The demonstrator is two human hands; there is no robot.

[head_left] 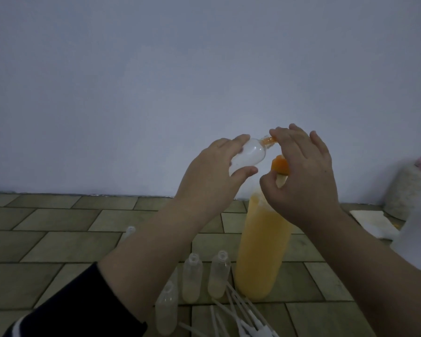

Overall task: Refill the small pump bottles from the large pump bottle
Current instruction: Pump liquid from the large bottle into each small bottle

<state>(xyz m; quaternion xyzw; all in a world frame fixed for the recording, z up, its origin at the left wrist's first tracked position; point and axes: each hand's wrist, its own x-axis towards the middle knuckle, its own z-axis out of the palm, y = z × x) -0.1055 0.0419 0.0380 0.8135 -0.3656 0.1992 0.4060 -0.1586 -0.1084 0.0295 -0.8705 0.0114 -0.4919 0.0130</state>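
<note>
The left hand (214, 171) gripped a small clear bottle (79, 155), fingers over the top and thumb beneath, holding it tilted with its threaded neck pointing up and right. Orange liquid showed in that neck, which met the orange nozzle (274, 139) of the large pump bottle (260, 249). The right hand (304, 176) lay over the pump head, fingers mostly straight across it and the thumb curled in below the orange collar (280, 166); most of the pump was hidden behind this hand, so how it pressed could not be made out. The large bottle stood upright on the tiled surface (58, 229), nearly full of orange liquid.

In front of it stood two small uncapped bottles (206, 276), with a third (167, 310) nearer the camera. Another small bottle (129, 232) peeked out behind the left forearm, mostly hidden. White pump tops with dip tubes (238, 314) lay in a loose pile at the bottom edge, partly cut off.

At the right, a white container (416, 242) was blurred and cut off by the frame, a folded white cloth (372, 222) lay behind it, and a pale speckled pot (408, 190) with something pink on top sat against the wall (204, 69).
</note>
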